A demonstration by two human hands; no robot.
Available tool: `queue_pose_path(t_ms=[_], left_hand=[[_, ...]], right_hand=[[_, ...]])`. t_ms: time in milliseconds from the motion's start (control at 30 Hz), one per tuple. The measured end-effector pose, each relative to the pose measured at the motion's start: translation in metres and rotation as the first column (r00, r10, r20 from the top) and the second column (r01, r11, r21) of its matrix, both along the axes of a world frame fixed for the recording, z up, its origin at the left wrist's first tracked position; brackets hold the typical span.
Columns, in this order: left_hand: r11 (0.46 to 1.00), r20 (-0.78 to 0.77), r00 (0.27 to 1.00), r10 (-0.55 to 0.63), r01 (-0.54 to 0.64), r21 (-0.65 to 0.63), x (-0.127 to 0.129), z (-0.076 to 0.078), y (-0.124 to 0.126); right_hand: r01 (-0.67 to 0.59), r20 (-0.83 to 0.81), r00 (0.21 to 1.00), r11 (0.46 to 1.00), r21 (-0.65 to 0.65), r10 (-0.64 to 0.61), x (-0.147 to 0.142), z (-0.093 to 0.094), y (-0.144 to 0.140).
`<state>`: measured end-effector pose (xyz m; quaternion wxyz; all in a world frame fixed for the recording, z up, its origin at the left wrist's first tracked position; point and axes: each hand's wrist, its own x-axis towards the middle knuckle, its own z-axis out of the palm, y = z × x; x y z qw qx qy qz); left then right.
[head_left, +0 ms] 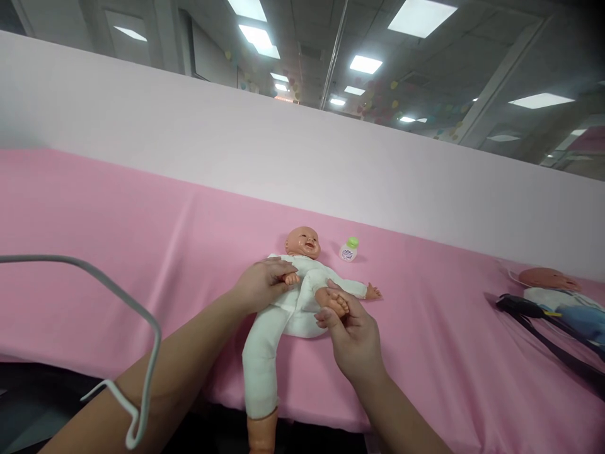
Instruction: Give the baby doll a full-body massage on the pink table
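A baby doll (293, 315) with a soft white cloth body lies on its back on the pink-covered table. My left hand (262, 284) is closed around one of the doll's small hands (292, 278), near its chest. The fingers of my right hand (354, 331) grip a foot (336, 302) of the doll, with that leg bent up toward its belly. Its other leg (261, 366) stretches over the table's front edge. One doll arm (354, 288) reaches out to the right. Beside the doll's head (302, 242) stands a small clear bottle (348, 250) with a green cap.
The pink cover (435, 328) spreads across the table, with a white wall (283, 157) and glass behind it. At far right lie a second doll (548, 279) and a black strap (548, 334). A grey-white bent wire or tube (118, 293) crosses the left foreground.
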<state>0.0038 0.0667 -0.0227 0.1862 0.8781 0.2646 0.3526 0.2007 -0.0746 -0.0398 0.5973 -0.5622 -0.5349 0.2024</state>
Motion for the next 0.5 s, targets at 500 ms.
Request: queue_pose_path(t_ms=[500], left_hand=[[0.817,0.596,0.695,0.403,0.019,-0.576,-0.004,-0.016,0.026]], right_hand=[[-0.097,0.192,0.98,0.963,0.251,0.049,-0.014,-0.043,-0.097]])
